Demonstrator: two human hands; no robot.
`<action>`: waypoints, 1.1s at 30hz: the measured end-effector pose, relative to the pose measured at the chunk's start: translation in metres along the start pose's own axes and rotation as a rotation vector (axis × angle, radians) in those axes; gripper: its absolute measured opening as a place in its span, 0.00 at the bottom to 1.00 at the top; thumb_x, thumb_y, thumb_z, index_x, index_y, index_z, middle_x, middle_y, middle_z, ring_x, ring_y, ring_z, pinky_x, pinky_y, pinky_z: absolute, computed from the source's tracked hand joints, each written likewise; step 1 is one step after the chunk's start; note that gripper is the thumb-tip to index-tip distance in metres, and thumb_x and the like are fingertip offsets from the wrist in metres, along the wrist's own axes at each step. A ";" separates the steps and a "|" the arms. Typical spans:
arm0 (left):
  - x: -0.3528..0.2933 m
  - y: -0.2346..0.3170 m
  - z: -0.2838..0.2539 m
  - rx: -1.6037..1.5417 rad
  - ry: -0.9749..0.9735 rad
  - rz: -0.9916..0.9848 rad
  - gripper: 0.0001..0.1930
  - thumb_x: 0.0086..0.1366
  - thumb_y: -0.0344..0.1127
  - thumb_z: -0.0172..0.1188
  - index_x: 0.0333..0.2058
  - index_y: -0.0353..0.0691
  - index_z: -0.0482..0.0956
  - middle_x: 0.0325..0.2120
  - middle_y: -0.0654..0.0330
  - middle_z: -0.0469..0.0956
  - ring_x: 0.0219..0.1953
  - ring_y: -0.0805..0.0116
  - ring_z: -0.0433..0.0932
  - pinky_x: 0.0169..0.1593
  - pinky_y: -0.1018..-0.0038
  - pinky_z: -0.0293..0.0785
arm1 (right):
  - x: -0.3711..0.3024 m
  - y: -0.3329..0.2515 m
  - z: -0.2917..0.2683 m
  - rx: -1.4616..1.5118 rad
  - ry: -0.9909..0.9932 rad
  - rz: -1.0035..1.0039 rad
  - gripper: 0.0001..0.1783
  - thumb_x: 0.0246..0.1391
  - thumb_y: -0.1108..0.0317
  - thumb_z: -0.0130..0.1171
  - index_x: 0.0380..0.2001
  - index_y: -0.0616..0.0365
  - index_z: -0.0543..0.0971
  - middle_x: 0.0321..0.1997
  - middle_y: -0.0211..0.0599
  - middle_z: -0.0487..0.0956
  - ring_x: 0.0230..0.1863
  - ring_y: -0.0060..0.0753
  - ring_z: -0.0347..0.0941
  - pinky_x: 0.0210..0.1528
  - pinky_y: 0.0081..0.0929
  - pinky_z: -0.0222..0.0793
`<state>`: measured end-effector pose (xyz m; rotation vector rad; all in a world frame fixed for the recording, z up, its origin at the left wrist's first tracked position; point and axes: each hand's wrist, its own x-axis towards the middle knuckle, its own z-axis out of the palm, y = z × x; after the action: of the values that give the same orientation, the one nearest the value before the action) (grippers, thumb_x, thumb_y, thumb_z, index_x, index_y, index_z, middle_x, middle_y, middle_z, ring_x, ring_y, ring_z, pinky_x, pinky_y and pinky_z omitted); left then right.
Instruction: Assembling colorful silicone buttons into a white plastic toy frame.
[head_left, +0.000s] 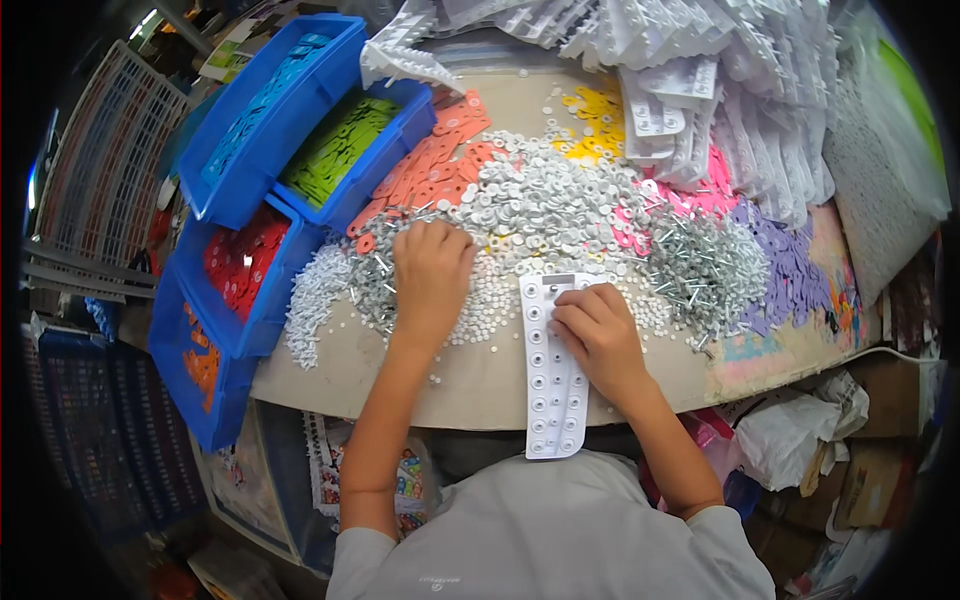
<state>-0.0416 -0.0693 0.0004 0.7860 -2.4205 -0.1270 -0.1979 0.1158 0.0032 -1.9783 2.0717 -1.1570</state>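
Note:
A long white plastic strip [540, 400] with rows of round sockets lies at the table's front edge, its near end overhanging toward my lap. My right hand [605, 335] rests over its upper right part, fingers bent together near the top sockets; whatever is between the fingertips is hidden. Farther left, my left hand [432, 270] has its fingers curled down at a pile of small metal screws [375, 285]. Its fingertips are partly hidden, so any piece in them cannot be made out. Beyond both hands spreads a heap of white round discs [560, 195].
Blue bins [345, 205] at the left hold blue, green, red and orange flat pieces. Salmon pieces [425, 175], yellow pieces [597, 120] and purple pieces [785, 270] lie around the heap. More screws [705, 265] are piled right. White strips [750, 130] are stacked behind.

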 end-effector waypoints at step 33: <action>-0.024 0.055 -0.021 -0.546 -0.162 0.014 0.07 0.57 0.26 0.66 0.35 0.37 0.79 0.33 0.57 0.77 0.40 0.57 0.75 0.44 0.64 0.72 | -0.010 0.024 -0.048 -0.336 0.109 0.311 0.11 0.55 0.79 0.59 0.43 0.61 0.78 0.33 0.41 0.75 0.38 0.41 0.71 0.47 0.34 0.65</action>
<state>-0.0418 -0.0092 0.0203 0.5183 -2.3617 -0.8325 -0.2412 0.1448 0.0208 -1.6442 2.6599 -0.9240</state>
